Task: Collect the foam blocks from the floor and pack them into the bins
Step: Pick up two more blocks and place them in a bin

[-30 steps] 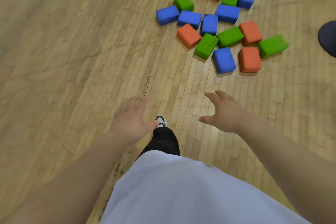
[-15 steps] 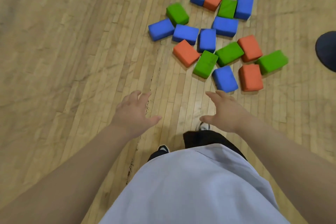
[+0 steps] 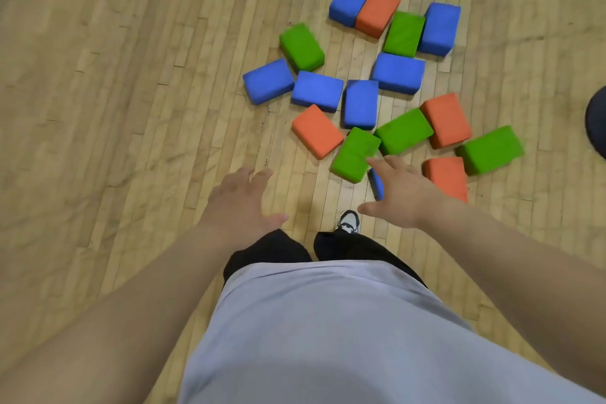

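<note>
view: head, looking down the person's front
left hand (image 3: 241, 203): fingers straight and spread, palm down, holds nothing
right hand (image 3: 398, 197): fingers stretched forward, thumb out to the side, holds nothing
task things: soft rectangular foam blocks in blue, green and orange (image 3: 360, 103), loose cluster flat on the pale wooden strip floor (image 3: 131, 75), ahead and to the right
blocks vs left hand: over bare floor, left of the cluster, apart from every block
blocks vs right hand: at the cluster's near edge; fingertips overlap the corner of the nearest green foam block (image 3: 355, 154); contact cannot tell
under right hand: blue foam block (image 3: 377, 185), mostly hidden, only a sliver shows
beside right hand: orange foam block (image 3: 446, 175), just right of the wrist
body: pale grey shirt (image 3: 328, 338), black trousers (image 3: 272, 249), white-and-black shoe (image 3: 348, 223) between the hands
right edge: dark rounded object (image 3: 596, 121), cut off, cannot tell what
</note>
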Demonstrator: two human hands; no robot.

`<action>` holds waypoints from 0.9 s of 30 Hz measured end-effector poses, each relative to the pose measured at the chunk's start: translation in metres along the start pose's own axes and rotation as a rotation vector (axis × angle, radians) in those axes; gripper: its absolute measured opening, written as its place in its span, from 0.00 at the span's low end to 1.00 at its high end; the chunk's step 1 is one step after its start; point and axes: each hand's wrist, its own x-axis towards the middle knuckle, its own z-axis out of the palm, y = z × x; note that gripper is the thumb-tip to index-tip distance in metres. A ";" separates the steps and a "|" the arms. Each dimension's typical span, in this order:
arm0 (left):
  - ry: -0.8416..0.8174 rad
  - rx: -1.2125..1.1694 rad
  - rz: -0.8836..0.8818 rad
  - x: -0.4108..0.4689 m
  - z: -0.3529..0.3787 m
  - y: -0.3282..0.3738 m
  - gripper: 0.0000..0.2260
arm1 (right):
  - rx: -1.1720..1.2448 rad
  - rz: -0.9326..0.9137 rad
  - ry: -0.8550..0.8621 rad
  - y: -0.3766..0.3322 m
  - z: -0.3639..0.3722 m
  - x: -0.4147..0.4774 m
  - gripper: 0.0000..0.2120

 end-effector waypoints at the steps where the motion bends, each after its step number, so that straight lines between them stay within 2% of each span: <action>1: -0.006 0.017 0.004 0.017 -0.008 0.009 0.42 | 0.000 0.006 -0.013 0.006 -0.011 0.011 0.51; 9: -0.130 0.159 0.165 0.162 -0.050 0.052 0.41 | 0.075 0.084 -0.071 0.049 -0.052 0.107 0.52; 17: -0.242 0.250 0.323 0.325 -0.056 0.062 0.41 | 0.115 0.193 -0.149 0.062 -0.061 0.212 0.54; 22: -0.303 0.277 0.390 0.435 -0.030 0.053 0.43 | 0.060 0.217 -0.202 0.080 -0.048 0.305 0.54; 27: -0.295 0.372 0.418 0.543 0.041 0.043 0.44 | -0.022 0.261 -0.276 0.126 0.010 0.423 0.57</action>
